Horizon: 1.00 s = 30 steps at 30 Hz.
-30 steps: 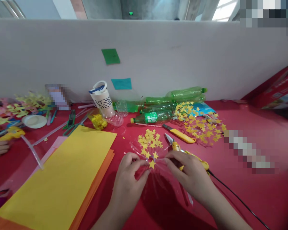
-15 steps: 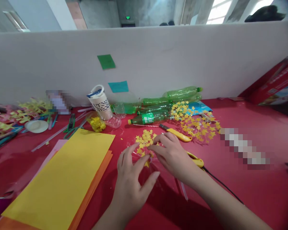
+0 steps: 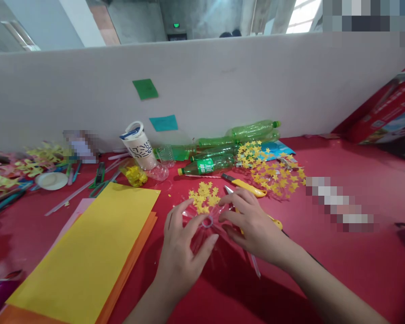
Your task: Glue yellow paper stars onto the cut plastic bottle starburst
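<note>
A clear plastic piece cut into strips, with a small ring at its centre, lies between my two hands. Yellow paper stars cover its far strips. My left hand is at its left side, fingers curved and apart, holding nothing. My right hand hovers at its right, fingers spread and nothing between them. Beside the right hand are a yellow-handled cutter and a second yellow tool, partly hidden by that hand. Another clear piece full of yellow stars stands farther right.
Yellow sheets over orange ones lie at the left. Green plastic bottles lie along the white partition, with a patterned paper cup beside them. Scissors, straws and paper strips are at the far left; a red box stands right.
My right hand has moved slightly right, away from the ring. The star between my hands near the ring no longer shows there, and the ring is now uncovered. The view has shifted a little.
</note>
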Each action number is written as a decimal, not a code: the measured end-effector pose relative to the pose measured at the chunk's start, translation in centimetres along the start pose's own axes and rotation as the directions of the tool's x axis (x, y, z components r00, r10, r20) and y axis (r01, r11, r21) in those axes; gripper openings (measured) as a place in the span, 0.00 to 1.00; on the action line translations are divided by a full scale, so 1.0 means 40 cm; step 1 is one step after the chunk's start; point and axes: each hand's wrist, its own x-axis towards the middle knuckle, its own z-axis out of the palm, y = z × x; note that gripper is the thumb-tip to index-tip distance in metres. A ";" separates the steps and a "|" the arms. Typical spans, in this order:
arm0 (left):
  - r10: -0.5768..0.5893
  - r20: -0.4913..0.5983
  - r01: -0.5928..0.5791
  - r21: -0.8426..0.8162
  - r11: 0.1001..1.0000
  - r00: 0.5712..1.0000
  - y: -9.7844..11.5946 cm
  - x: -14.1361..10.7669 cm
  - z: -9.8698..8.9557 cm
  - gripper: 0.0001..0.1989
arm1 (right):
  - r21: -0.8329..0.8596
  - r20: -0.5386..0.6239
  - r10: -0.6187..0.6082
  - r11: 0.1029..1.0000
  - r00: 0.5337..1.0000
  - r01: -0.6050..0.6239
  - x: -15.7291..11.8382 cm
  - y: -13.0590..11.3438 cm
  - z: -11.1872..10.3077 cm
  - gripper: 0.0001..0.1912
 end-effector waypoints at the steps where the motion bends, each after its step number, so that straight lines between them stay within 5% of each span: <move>1: -0.005 -0.003 0.005 -0.019 1.000 1.000 -0.002 0.001 -0.002 0.15 | 0.003 -0.005 -0.002 1.000 1.000 0.002 -0.006 -0.001 0.000 0.05; 12: -0.166 -0.126 0.134 -0.229 0.964 0.978 -0.068 0.005 -0.065 0.10 | 0.248 -0.049 0.111 0.964 0.993 -0.096 -0.036 0.013 -0.017 0.08; 19: -0.287 -0.092 0.238 -0.355 0.904 0.953 -0.028 -0.022 -0.074 0.04 | 0.228 -0.025 0.192 0.957 0.981 -0.181 -0.020 -0.012 -0.013 0.07; 22: -0.430 0.006 0.393 -0.416 0.820 0.903 -0.047 -0.037 -0.070 0.08 | 0.172 -0.014 0.328 0.931 0.944 -0.321 -0.013 0.001 -0.008 0.06; 24: -0.501 0.083 0.480 -0.453 0.751 0.862 -0.097 -0.041 -0.064 0.10 | 0.125 -0.042 0.377 0.921 0.925 -0.370 -0.012 0.013 -0.004 0.06; 26: -0.618 0.046 0.539 -0.543 0.644 0.784 -0.162 -0.041 -0.054 0.08 | 0.064 -0.046 0.431 0.901 0.901 -0.428 -0.014 0.022 -0.001 0.07; 28: -0.705 0.209 0.656 -0.604 0.453 0.678 -0.216 -0.039 -0.040 0.10 | 0.022 0.024 0.506 0.862 0.862 -0.507 -0.016 0.025 0.004 0.11; 30: -0.675 0.334 0.698 -0.606 0.381 0.658 -0.239 -0.036 -0.022 0.12 | 0.050 0.131 0.547 0.829 0.827 -0.556 -0.017 0.023 0.013 0.15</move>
